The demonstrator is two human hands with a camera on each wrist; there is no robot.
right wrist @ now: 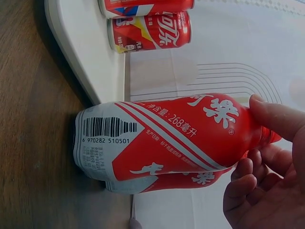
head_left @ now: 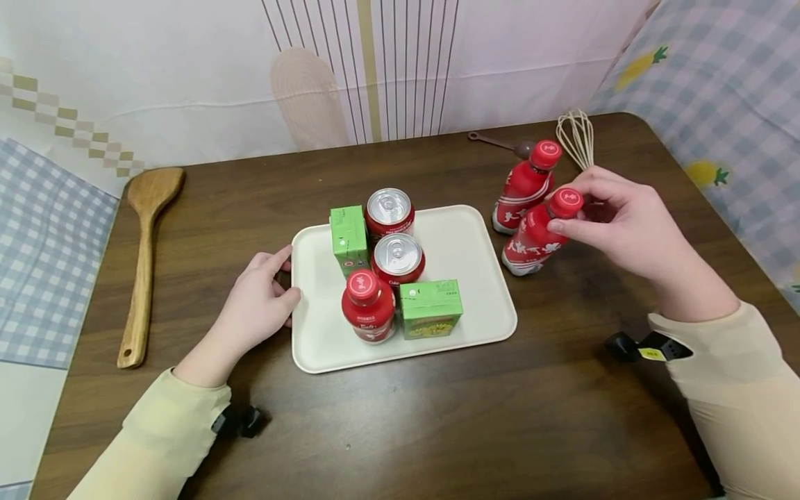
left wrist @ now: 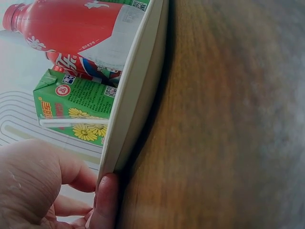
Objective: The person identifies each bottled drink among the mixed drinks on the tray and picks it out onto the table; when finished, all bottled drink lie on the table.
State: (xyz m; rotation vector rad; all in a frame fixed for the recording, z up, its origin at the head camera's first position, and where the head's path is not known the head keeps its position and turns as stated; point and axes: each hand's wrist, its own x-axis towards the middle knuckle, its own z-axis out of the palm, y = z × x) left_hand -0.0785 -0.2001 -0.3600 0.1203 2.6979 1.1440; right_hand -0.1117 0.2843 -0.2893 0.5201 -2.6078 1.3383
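My right hand [head_left: 631,222] pinches the neck of a red cola bottle [head_left: 531,239], just right of the tray, its base at the tabletop. Another red cola bottle [head_left: 523,186] stands close behind it, overlapped by it in the right wrist view. At the left end of the cream tray [head_left: 462,243], my left hand [head_left: 256,298] holds the rim, a fingertip against the outer wall in the left wrist view. On the tray are two red drink cans [head_left: 398,255], two green drink cartons [head_left: 431,309] and a third red bottle [head_left: 370,312].
A wooden spatula [head_left: 146,257] lies on the table at far left. Near the back right are a whisk [head_left: 576,135] and a small brown measuring spoon [head_left: 500,144]. Patterned cloth [head_left: 219,76] hangs along the table's back edge, with checked cloth [head_left: 737,118] at the right.
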